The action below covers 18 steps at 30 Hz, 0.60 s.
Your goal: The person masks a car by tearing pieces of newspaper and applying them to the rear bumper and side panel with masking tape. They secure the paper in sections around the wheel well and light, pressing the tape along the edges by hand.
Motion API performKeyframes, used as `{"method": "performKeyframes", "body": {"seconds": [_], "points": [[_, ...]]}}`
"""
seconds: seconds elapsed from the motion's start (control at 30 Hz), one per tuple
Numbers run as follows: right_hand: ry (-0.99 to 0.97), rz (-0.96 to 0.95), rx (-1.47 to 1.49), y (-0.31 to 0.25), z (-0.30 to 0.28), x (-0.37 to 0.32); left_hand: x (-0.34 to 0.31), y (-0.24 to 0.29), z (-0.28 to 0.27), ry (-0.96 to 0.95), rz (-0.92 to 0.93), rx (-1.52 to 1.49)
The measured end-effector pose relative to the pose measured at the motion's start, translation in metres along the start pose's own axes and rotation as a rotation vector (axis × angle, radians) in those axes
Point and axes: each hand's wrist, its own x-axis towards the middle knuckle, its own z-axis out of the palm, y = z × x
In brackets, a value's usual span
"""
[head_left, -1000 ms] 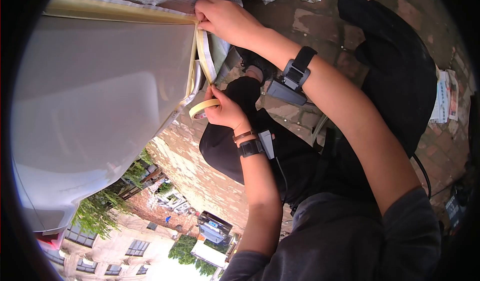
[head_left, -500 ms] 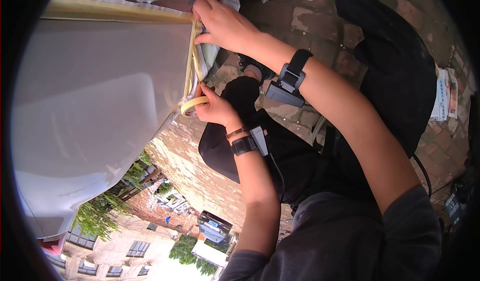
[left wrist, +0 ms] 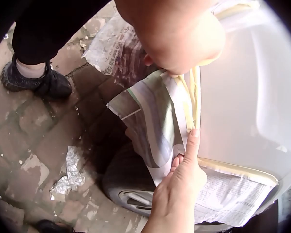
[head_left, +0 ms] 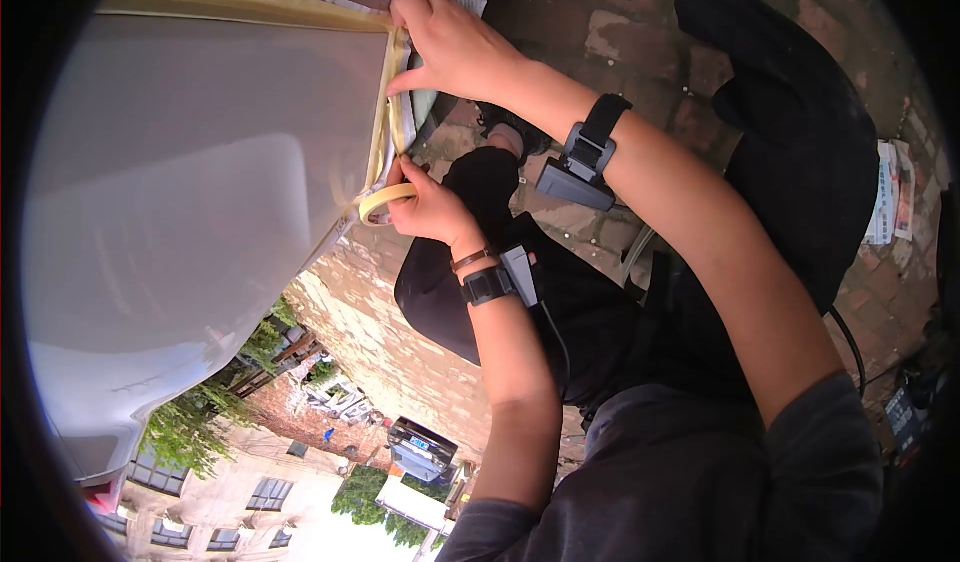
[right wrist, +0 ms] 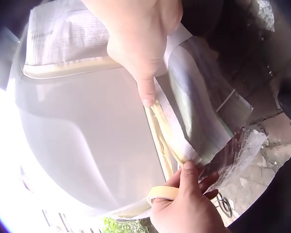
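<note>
My left hand (head_left: 435,209) moved toward 9 o'clock, gripping the tape roll (head_left: 385,196); my right hand (head_left: 452,50) pinches taped paper (left wrist: 157,114); uneven pull might crease it

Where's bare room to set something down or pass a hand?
Brick paving between black shoe and crumpled scrap; panel face inside its taped edge. That edge is crowded: left hand, right hand, tape roll and paper flap meet there.

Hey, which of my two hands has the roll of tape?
Your left hand: it holds the yellow tape roll. Your right hand has no roll; its thumb touches the tape strip along the edge of the white panel.
</note>
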Motion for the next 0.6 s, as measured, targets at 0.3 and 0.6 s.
{"method": "performKeyframes", "body": {"seconds": [0.3,0.6], "points": [[0.013,-0.064,0.028,0.008,0.003,-0.002,-0.002,-0.003,0.000,0.014,0.033,0.039],[0.019,-0.041,-0.035,0.005,0.007,-0.004,-0.034,0.027,-0.010,0.005,0.479,0.130]]}}
